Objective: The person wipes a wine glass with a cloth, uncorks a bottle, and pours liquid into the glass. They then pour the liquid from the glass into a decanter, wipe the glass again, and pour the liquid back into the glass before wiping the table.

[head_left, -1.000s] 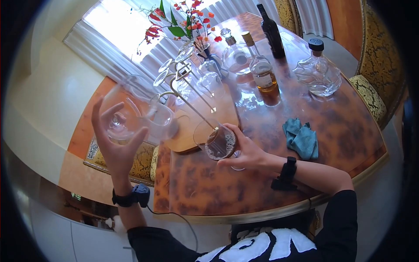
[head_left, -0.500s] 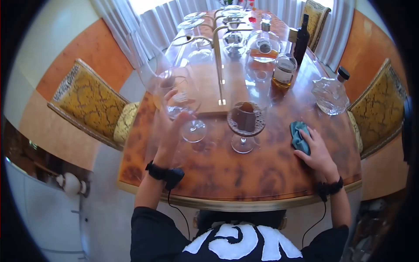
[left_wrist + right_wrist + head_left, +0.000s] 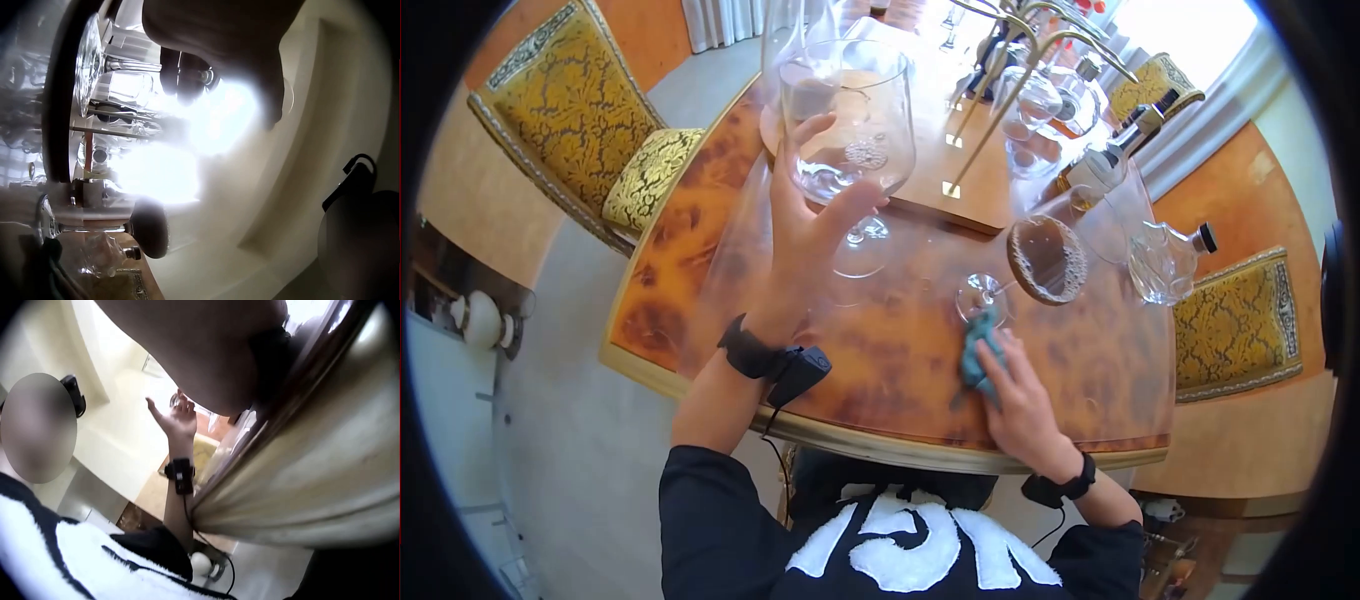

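My left hand (image 3: 795, 235) holds a large clear stemmed glass (image 3: 892, 105), fingers about the lower bowl and thumb on the near side. The bowl looks empty, and its stem and round foot show below the hand. My right hand (image 3: 1025, 405) grips a bunched teal cloth (image 3: 976, 362) low over the table. Just beyond the cloth stands a stemmed glass of dark brown drink (image 3: 1055, 262) with bubbles round its edge, the cloth close against its foot. In the right wrist view the left hand (image 3: 181, 425) is raised with the thumb out.
A wooden board (image 3: 975, 205) carrying curved brass rods lies behind the glasses. A clear shaped decanter (image 3: 1162, 268) with a black stopper stands at the right, more bottles (image 3: 1095, 165) beyond it. Patterned chairs (image 3: 570, 100) flank the wooden table (image 3: 880, 370).
My right hand has let go of the brown drink's glass, taken the cloth and brought it left beside that glass's foot. My left hand has brought the empty glass in over the table.
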Tool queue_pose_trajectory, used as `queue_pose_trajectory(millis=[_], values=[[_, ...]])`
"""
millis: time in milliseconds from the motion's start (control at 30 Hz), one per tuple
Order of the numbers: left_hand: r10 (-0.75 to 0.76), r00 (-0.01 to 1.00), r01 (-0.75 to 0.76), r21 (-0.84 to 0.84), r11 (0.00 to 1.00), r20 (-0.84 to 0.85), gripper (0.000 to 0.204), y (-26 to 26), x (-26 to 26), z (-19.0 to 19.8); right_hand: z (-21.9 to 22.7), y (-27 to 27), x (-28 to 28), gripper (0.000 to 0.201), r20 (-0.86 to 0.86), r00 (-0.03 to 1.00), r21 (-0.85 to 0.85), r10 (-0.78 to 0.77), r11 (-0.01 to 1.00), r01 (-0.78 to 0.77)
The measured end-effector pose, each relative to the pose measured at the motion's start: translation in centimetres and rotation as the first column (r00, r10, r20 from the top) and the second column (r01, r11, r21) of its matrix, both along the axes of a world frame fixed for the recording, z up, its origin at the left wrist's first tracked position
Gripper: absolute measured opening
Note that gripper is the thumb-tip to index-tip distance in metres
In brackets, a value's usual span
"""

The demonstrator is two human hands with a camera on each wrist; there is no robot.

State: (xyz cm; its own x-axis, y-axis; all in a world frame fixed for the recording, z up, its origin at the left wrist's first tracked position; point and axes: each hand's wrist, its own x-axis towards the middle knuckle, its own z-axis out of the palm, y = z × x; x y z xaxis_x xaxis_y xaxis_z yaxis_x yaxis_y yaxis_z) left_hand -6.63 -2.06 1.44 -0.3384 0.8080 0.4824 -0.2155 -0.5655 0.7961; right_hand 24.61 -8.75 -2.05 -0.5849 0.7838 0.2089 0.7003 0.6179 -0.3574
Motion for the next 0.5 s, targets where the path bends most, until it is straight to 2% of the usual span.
queue_pose_trajectory(millis=[33,67,100,167,200,267,400,467,500], values=[[-0.022,0.997,0.02,0.021,1.0,0.076,0.078,0.0,-0.2,0.0,0.5,-0.1,-1.3,0.055,0.039,0.992,0.009,0.12,0.993,-0.12],[-0.019,0.997,0.017,0.021,1.0,0.079,0.078,0.1,-0.5,-0.1,0.7,-0.2,-2.5,0.054,0.076,0.97,0.013,0.231,0.973,-0.233],[-0.016,0.997,0.012,0.046,0.999,0.081,0.077,0.2,-0.7,-0.1,0.6,0.3,-3.8,0.054,0.076,0.971,0.015,0.228,0.973,-0.23],[-0.023,0.997,0.017,0.071,0.997,0.079,0.076,0.5,-0.9,0.0,-0.1,2.1,-6.6,0.055,0.168,0.961,0.18,0.221,0.951,-0.251],[-0.001,0.997,-0.006,0.089,0.996,0.078,0.076,0.5,-1.0,0.1,-0.9,3.3,-7.9,0.055,0.161,0.963,0.18,0.217,0.953,-0.245],[0.022,0.998,-0.029,0.107,0.994,0.064,0.076,0.4,-1.3,0.3,-2.6,5.7,-10.8,0.055,0.077,0.991,0.215,0.112,0.968,-0.126],[0.091,0.989,-0.104,0.122,0.987,0.112,0.078,0.2,-1.7,0.7,-3.2,7.4,-17.3,0.053,-0.031,0.994,0.203,0.103,0.975,-0.095],[0.099,0.988,-0.114,0.131,0.985,0.118,0.079,0.2,-1.8,0.6,-2.8,8.0,-19.4,0.047,0.014,0.885,0.262,0.466,0.852,-0.453],[0.16,0.98,-0.177,0.149,0.973,0.121,0.078,0.4,-2.3,0.0,-2.9,7.7,-20.0,0.047,0.003,0.894,0.273,0.448,0.86,-0.432]])
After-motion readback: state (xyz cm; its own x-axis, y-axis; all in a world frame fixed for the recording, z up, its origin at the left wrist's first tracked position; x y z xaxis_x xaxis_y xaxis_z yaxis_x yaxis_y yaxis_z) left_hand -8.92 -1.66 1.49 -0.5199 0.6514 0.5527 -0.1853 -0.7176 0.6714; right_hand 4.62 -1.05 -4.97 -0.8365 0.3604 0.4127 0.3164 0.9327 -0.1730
